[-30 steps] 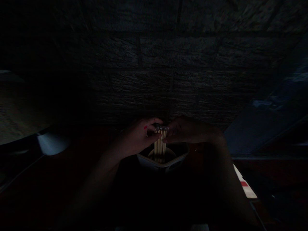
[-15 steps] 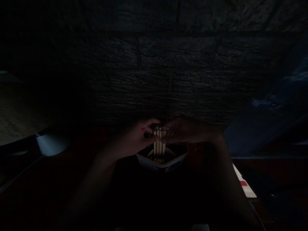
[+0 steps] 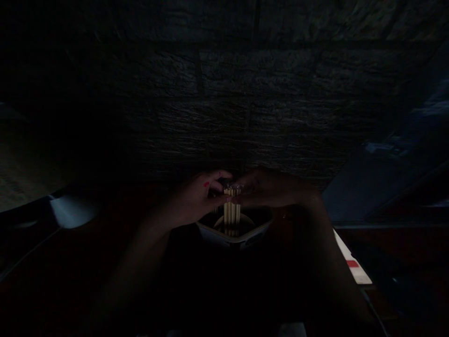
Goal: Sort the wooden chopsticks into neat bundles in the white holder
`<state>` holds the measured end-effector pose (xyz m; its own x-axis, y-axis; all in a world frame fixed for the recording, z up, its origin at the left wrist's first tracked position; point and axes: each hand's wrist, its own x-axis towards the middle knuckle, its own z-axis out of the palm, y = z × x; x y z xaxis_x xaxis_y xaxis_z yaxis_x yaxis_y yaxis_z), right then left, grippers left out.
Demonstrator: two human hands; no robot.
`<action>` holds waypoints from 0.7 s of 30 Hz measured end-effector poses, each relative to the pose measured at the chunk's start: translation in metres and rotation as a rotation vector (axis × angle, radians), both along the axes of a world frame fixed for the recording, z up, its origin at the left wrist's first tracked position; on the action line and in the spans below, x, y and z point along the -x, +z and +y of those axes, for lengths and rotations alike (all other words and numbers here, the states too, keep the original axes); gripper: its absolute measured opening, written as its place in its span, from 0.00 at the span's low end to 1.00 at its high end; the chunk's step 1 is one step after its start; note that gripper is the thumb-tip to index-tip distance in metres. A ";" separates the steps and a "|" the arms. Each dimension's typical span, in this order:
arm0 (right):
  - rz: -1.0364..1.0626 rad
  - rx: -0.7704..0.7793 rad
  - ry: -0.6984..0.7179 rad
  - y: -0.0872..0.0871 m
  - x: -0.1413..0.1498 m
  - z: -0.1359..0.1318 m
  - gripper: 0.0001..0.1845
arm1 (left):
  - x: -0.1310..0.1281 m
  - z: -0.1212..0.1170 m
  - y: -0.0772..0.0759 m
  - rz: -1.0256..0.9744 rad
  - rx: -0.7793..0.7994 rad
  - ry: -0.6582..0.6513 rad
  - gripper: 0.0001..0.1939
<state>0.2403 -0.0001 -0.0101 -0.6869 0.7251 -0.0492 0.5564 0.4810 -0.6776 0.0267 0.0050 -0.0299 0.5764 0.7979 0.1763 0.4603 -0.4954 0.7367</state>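
The scene is very dark. My left hand and my right hand meet at the centre, fingertips pinched from both sides on the top of a bundle of pale thin sticks. The bundle stands upright with its lower end inside a small white square container. A clear wrap or band seems to sit round the top of the bundle between my fingers. My left hand has red nail polish.
A dark textured brick-pattern wall fills the background. A pale rounded object lies at the left. A white strip with a red mark lies at the right, below a dark bluish panel.
Both hands stay pinched on the top of the stick bundle. The hands and the view shifted slightly left, and the fingers closed in a little.
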 end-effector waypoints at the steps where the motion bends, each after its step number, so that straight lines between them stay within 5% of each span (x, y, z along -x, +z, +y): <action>1: 0.003 0.006 0.001 0.000 0.000 0.000 0.20 | 0.000 0.000 0.000 -0.005 0.009 0.000 0.20; 21: -0.022 0.018 -0.100 0.004 0.000 -0.003 0.17 | -0.002 0.003 -0.006 -0.055 -0.015 -0.062 0.23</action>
